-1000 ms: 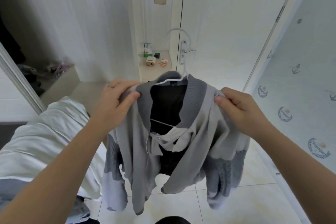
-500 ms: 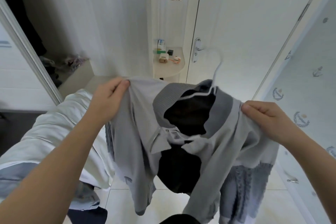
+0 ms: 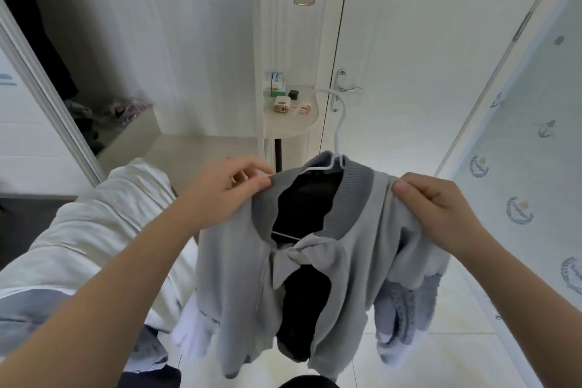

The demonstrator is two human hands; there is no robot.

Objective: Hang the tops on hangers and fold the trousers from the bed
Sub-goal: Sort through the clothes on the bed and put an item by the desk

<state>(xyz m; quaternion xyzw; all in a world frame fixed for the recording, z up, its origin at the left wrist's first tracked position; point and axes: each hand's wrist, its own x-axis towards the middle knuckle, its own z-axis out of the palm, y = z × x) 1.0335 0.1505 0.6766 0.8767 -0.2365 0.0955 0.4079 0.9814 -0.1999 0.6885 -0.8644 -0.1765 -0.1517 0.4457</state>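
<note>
Held up in the air just beside the bed (image 3: 104, 230), a grey top (image 3: 371, 230) sits on a white hanger (image 3: 337, 142) as the left hand (image 3: 226, 195) pinches its collar edge and the right hand (image 3: 441, 208) grips the other shoulder, apparently to square the shoulders on the frame.

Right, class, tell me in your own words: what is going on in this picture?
A person holds up a grey cardigan that already sits on a white hanger. The left hand pinches one shoulder near the collar, and the right hand grips the other. The hook points up, apparently hung on nothing. A heap of white and pale blue fabric lies at left.
</note>
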